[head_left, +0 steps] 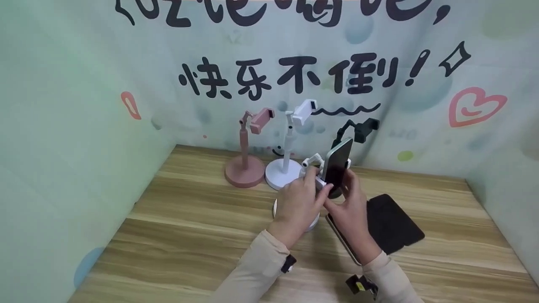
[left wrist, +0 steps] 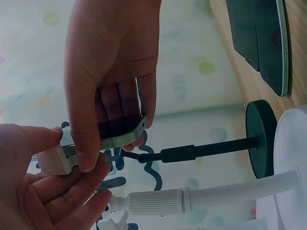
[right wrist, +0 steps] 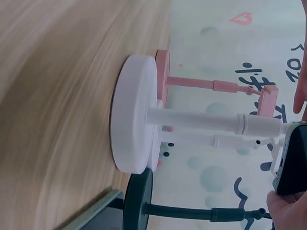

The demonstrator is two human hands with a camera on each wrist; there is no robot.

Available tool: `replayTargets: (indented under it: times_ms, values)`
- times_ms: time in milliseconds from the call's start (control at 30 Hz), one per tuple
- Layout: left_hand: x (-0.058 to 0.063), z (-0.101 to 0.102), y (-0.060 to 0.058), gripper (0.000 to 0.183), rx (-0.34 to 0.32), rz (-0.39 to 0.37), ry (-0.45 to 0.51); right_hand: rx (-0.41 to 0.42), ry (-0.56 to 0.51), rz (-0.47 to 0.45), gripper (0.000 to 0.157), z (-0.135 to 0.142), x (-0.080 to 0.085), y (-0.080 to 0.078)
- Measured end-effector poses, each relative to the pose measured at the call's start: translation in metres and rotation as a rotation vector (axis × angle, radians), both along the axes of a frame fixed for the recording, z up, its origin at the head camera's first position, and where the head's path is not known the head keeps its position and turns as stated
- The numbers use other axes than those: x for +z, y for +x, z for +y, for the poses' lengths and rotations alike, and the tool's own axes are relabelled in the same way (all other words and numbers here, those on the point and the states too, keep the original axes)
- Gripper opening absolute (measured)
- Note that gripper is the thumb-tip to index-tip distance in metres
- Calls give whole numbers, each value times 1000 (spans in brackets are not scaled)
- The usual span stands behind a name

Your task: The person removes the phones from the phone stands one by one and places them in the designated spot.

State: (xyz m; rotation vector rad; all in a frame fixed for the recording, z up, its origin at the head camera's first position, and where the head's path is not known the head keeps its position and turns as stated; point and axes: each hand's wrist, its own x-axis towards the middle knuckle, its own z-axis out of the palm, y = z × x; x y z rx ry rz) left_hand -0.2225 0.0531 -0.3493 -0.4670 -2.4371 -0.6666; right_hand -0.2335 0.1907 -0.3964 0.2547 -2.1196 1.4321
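A smartphone (head_left: pixel 339 159) with a dark screen and pale metal edge stands tilted at the head of a white phone stand, whose round base (right wrist: pixel 132 115) is on the table. My left hand (head_left: pixel 297 204) grips the stand's white clamp (left wrist: pixel 53 160) between thumb and fingers, close to one end of the phone. My right hand (head_left: pixel 351 206) holds the phone, thumb on the near edge and fingers behind it. The front stand's ribbed post (left wrist: pixel 156 200) rises below the hands. In the head view my left hand hides most of that stand.
Behind the hands stand a pink phone stand (head_left: pixel 245 174), a second white phone stand (head_left: pixel 278 173) and a black phone stand (head_left: pixel 365 129). A dark flat device with a black cover (head_left: pixel 393 227) lies to the right, partly beneath my right forearm. A printed cloth backdrop (head_left: pixel 269 84) closes the table's rear.
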Motion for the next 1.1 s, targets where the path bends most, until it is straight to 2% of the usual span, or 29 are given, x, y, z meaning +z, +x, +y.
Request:
replayTargets:
  times_ms: [133,300,467,667,767,900,1100]
  values:
    - [-1,-1,0,38,8,21,-23,-18,67,27,70,2,1,0]
    - [-2,-2,-2,36,7,37,-55,-41,167,104,70,5,-1,0]
    - [-4,-3,-3,37,3,49,-82,-58,223,155,70,8,-2,0]
    - [-2,-5,-3,36,-16,35,-77,-65,264,174,69,13,1,-1]
    - [-1,-5,-3,37,-32,20,-75,-45,253,147,71,16,4,0]
    - [-2,-6,-2,39,-57,-18,-69,16,226,61,74,19,7,2]
    - [-4,-10,-1,45,-138,-124,6,129,163,-48,75,20,11,5]
